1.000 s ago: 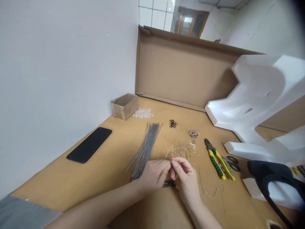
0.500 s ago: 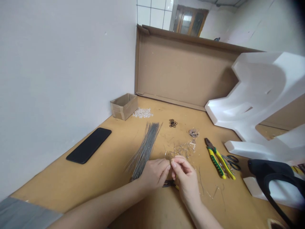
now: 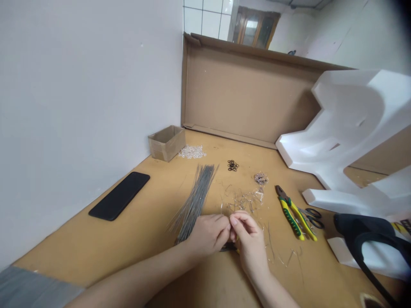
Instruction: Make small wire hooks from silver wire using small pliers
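My left hand (image 3: 210, 231) and my right hand (image 3: 247, 231) meet at the fingertips above the table, both closed in a pinch. Whatever lies between the fingers is too small and hidden to make out. Beside my left hand lies a bundle of thin grey wires (image 3: 196, 201). Just beyond my fingers are bent wire pieces (image 3: 247, 200), with a small coiled heap of wire (image 3: 261, 178) farther back. Under my hands, a dark tool (image 3: 228, 247) shows only in part.
Yellow-green pliers (image 3: 293, 214) and scissors (image 3: 314, 218) lie at the right, near white foam (image 3: 308, 154). Black rings (image 3: 233, 165), clear beads (image 3: 192, 151) and a small cardboard box (image 3: 167, 143) stand farther back. A black phone (image 3: 120, 196) lies left. Wire scraps (image 3: 290, 257) are scattered right.
My hands stay together in nearly the same place; the fingertips have pressed slightly closer, with my left fingers shifted a little. Nothing else has visibly moved.
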`<action>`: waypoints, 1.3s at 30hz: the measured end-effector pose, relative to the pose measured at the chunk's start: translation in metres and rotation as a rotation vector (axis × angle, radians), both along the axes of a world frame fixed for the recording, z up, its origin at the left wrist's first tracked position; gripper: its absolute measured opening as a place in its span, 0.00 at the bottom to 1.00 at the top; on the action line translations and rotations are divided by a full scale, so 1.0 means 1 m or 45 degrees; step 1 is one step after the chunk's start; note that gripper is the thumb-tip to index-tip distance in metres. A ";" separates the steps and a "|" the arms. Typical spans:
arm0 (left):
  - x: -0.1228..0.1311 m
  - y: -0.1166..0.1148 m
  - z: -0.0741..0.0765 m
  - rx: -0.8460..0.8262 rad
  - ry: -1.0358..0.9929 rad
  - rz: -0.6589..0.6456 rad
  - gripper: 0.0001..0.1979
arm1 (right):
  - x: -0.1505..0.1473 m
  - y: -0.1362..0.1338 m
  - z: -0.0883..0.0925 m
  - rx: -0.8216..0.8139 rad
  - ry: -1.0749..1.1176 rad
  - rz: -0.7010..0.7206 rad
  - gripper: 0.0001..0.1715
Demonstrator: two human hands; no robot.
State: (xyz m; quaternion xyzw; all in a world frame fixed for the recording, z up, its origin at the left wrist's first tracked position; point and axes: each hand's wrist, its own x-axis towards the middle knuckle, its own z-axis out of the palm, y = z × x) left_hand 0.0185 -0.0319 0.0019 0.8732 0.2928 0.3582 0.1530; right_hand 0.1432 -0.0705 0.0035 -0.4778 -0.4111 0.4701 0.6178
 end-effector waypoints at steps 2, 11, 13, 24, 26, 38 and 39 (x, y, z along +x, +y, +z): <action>0.000 0.000 0.001 -0.014 0.012 0.006 0.13 | 0.001 0.000 0.001 0.015 -0.037 -0.032 0.08; -0.002 0.004 -0.004 0.006 0.051 -0.049 0.11 | 0.010 0.005 0.011 0.025 0.012 -0.148 0.09; -0.003 0.005 -0.004 0.013 0.021 -0.046 0.11 | 0.011 0.007 0.011 -0.066 0.120 -0.093 0.11; -0.003 0.005 -0.006 -0.124 -0.004 -0.029 0.13 | 0.009 0.010 0.011 -0.286 0.514 0.298 0.10; -0.003 0.005 -0.007 -0.140 0.011 -0.021 0.12 | 0.008 0.010 0.011 -0.304 0.547 0.302 0.10; -0.003 0.004 -0.005 -0.196 0.030 -0.012 0.12 | 0.008 0.010 0.010 -0.316 0.559 0.291 0.10; -0.004 0.004 -0.005 -0.201 0.028 -0.015 0.12 | 0.008 0.010 0.010 -0.309 0.546 0.285 0.10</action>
